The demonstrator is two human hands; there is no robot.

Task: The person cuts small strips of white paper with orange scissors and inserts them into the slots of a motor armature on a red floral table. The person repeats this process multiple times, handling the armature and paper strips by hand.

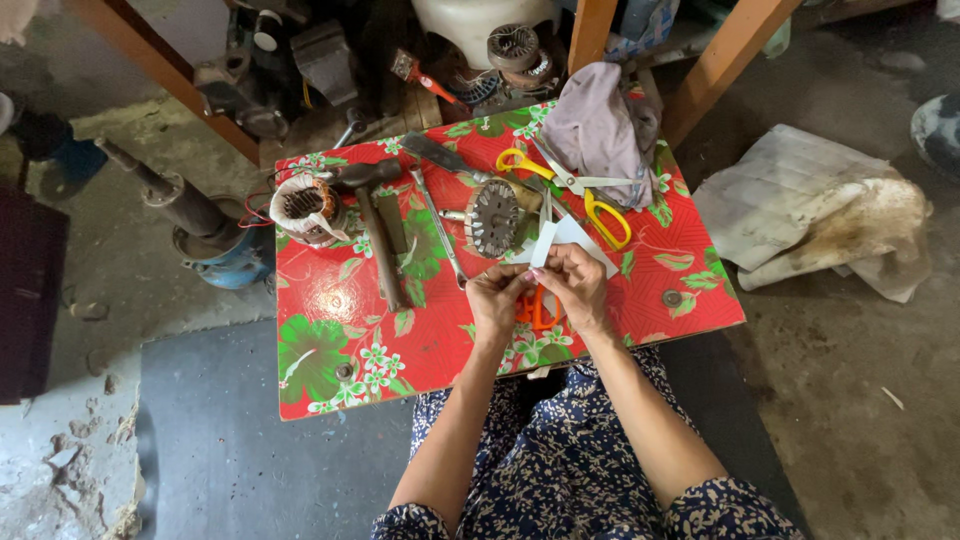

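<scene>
Two hands are pinching one white paper strip [546,243]. Our left hand [496,300] and right hand [576,283] are gripping its low end, fingers closed. It is pointing up toward twelve o'clock.

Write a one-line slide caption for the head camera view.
Both hands, left hand and right hand, fold white paper over a red floral table beside yellow-handled scissors.
</scene>
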